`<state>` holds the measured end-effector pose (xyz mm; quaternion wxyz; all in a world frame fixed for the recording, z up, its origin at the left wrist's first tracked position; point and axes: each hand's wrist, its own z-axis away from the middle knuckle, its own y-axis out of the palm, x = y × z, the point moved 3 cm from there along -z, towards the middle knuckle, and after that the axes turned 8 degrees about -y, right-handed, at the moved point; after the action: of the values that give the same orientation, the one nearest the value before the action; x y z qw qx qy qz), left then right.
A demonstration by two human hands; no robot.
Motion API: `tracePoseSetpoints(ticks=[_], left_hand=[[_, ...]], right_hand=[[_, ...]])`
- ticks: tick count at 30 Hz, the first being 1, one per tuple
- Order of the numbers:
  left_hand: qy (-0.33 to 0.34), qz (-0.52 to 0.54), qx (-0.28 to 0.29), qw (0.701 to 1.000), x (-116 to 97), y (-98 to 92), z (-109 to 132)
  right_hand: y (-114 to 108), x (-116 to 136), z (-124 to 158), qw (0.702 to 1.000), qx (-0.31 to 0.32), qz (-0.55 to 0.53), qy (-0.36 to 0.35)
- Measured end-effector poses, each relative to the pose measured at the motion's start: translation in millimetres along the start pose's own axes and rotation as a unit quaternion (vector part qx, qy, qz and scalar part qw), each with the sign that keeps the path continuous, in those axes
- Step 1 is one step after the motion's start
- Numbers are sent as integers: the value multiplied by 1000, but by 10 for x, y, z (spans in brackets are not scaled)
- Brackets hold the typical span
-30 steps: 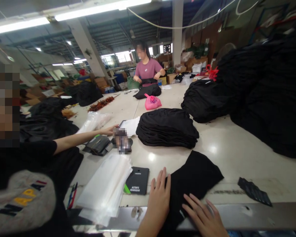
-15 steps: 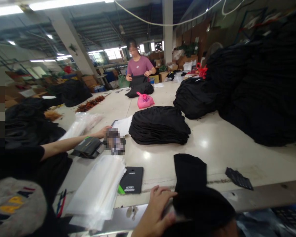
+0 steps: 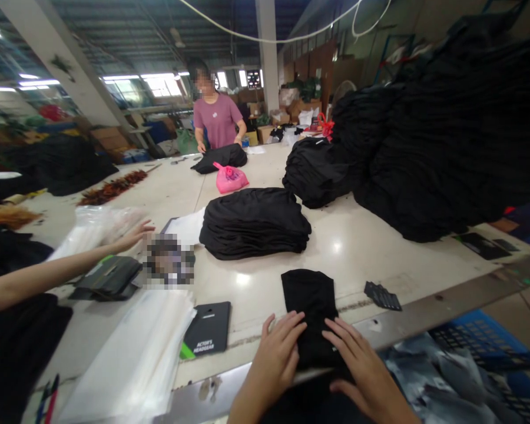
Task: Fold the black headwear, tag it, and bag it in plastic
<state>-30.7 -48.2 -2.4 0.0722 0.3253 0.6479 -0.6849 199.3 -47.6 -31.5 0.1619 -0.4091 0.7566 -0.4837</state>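
Note:
A black cloth piece (image 3: 311, 294) lies on the pale table at its near edge. My left hand (image 3: 280, 347) rests on the left side of this cloth, fingers spread. On its right side lies my right hand (image 3: 355, 359), also with fingers apart. To the left of my left hand is a black card reading "ACTOR'S HEADGEAR" (image 3: 207, 330), partly beside a stack of clear plastic sleeves (image 3: 132, 353). Beyond the cloth sits a folded pile of black fabric (image 3: 256, 224). Several small black labels (image 3: 382, 295) lie to the right.
A neighbour's arm (image 3: 79, 265) reaches in from the left over black packages (image 3: 110, 277). A person in a pink shirt (image 3: 218, 121) stands across the table. Large black fabric heaps (image 3: 446, 141) rise at right. A blue crate (image 3: 481, 341) stands below the edge.
Both hands now lie on the black cloth, which is flatter on the table; a dark mass covered its near part before. The neighbour's hand has lifted away. The view has shifted right.

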Motion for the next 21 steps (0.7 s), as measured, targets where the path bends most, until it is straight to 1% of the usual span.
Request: tracePoseSetpoints(ticks=[2, 4, 5, 6, 7, 8, 9, 10, 11, 12, 13, 14, 15, 17, 19, 21], left_hand=[[-41, 72, 34, 996, 24, -87, 49], [-95, 164, 34, 981, 75, -133, 98], [-132, 210, 25, 969, 108, -139, 112], [-176, 250, 14, 952, 140, -134, 116], [-223, 280, 1, 934, 162, -120, 108], [-265, 293, -20, 919, 164, -105, 88], [-294, 281, -55, 912, 141, -96, 56], [-301, 245, -103, 916, 86, -93, 10], [-281, 190, -157, 927, -2, -91, -46], [-243, 125, -203, 940, -116, -75, -110], [-196, 61, -233, 951, -239, -37, -177], [-151, 11, -240, 959, -352, 23, -247], [-116, -22, -228, 966, -440, 99, -317], [-87, -53, -182, 978, -519, 241, -439], [-90, -57, -142, 984, -494, 308, -519], [-99, -39, -101, 989, -427, 296, -545]], right_hand=[[-22, -41, 104, 1000, -15, -18, -18], [-32, -33, 168, 996, -38, -75, -28], [-31, -24, 177, 993, -45, -110, -11], [-26, -21, 166, 987, -53, -145, 30], [-14, -25, 138, 978, -59, -180, 93], [7, -33, 91, 961, -61, -211, 166], [35, -41, 26, 940, -59, -238, 238], [68, -49, -57, 918, -53, -260, 296], [102, -59, -159, 901, -44, -272, 335], [135, -76, -271, 893, -31, -274, 356], [163, -104, -383, 894, -15, -264, 362], [185, -144, -485, 901, 4, -244, 358], [198, -198, -567, 912, 24, -219, 347], [180, -354, -637, 930, 52, -171, 320], [89, -586, -559, 941, 49, -135, 305], [-62, -896, -351, 950, 15, -85, 299]])
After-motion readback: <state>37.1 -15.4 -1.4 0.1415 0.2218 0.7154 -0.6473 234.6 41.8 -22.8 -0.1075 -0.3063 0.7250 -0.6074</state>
